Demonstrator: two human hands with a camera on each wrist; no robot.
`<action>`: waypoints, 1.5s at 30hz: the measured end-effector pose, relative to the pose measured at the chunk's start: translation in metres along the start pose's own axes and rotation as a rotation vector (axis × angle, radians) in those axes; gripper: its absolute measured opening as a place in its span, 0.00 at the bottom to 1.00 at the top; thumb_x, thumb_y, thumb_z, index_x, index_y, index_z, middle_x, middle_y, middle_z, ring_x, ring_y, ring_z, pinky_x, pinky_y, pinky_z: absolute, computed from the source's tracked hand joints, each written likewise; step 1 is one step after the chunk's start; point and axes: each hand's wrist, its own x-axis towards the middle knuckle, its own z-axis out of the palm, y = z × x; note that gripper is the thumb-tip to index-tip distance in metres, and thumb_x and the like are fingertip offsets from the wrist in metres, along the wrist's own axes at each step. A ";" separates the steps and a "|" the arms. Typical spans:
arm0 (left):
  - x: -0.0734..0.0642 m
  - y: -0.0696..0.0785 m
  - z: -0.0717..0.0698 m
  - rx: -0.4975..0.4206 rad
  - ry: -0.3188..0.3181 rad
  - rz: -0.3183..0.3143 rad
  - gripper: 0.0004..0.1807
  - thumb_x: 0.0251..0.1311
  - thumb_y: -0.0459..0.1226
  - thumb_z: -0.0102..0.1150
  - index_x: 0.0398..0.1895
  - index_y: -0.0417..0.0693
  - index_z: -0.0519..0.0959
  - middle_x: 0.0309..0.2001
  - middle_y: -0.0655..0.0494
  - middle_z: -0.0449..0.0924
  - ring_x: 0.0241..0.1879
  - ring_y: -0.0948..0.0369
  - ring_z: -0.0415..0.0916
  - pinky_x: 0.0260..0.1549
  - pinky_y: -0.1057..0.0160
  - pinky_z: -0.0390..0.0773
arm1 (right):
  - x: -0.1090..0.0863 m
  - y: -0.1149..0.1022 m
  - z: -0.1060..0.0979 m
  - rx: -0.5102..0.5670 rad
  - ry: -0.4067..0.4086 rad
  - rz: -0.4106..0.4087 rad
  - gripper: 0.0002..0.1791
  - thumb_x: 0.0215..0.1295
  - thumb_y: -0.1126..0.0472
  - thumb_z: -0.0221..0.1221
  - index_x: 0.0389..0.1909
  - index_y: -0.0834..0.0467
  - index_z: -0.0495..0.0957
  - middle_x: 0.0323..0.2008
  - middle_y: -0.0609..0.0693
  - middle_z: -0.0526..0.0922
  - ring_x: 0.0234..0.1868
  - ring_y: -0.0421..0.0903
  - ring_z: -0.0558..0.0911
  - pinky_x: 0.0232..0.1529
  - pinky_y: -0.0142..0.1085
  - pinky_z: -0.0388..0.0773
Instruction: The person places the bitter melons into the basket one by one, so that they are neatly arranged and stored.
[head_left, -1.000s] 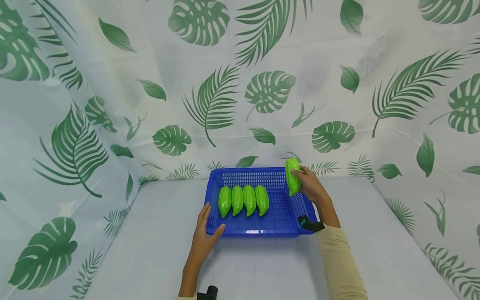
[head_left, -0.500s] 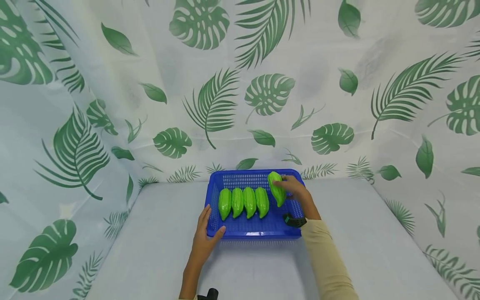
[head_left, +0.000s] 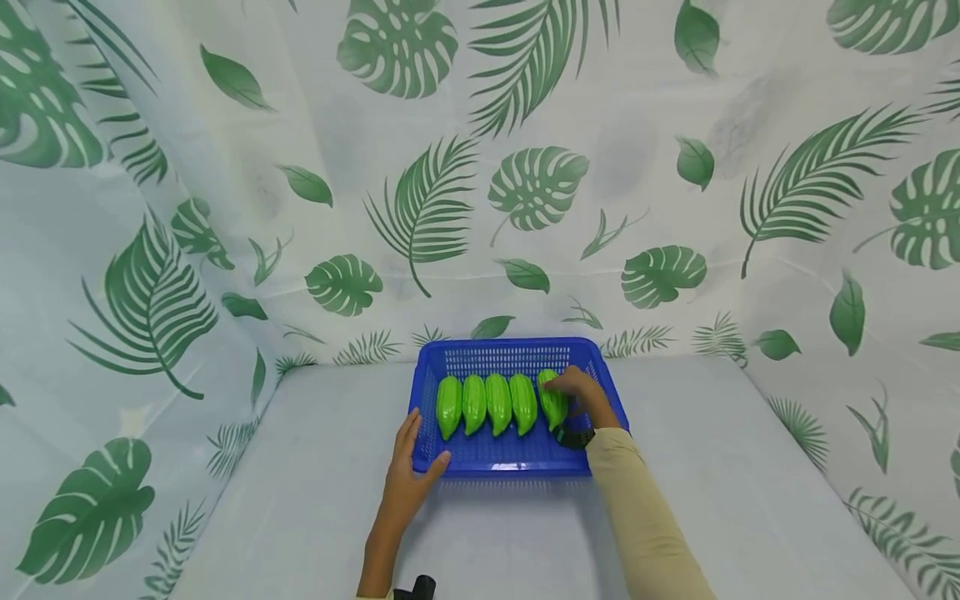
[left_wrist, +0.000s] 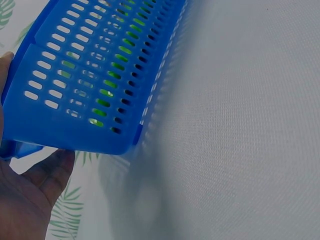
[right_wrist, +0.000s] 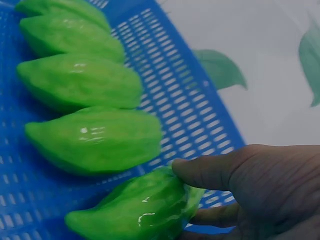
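Note:
A row of glossy green, ridged gourds (head_left: 474, 406) with pointed tips lies side by side in a blue plastic basket (head_left: 517, 467). At the row's right end my right hand (head_left: 581, 392) pinches one more gourd (head_left: 551, 402) by its blunt far end. In the right wrist view the thumb presses that gourd (right_wrist: 135, 210) from above, and other fingers are partly hidden behind it. My left hand (head_left: 408, 467) spans the basket's near left corner, fingers along the left side and thumb at the front. The left wrist view has the hand (left_wrist: 30, 190) against the basket's end (left_wrist: 90, 135).
The basket stands on a white-covered table (head_left: 315, 500). Behind it rises a white sheet (head_left: 465, 317) printed with green leaves, which also hangs at both sides. A black band (head_left: 573, 437) is on the right wrist.
My right hand has carried the gourd from above the basket's right edge leftward and down, beside the row. The left hand has stayed at the corner.

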 end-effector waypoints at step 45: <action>0.000 -0.001 -0.001 -0.001 -0.002 -0.003 0.45 0.61 0.53 0.62 0.77 0.50 0.54 0.78 0.58 0.47 0.78 0.47 0.44 0.70 0.39 0.53 | -0.003 0.000 0.010 0.046 0.036 0.025 0.35 0.64 0.64 0.62 0.66 0.72 0.57 0.61 0.71 0.69 0.59 0.68 0.76 0.43 0.56 0.84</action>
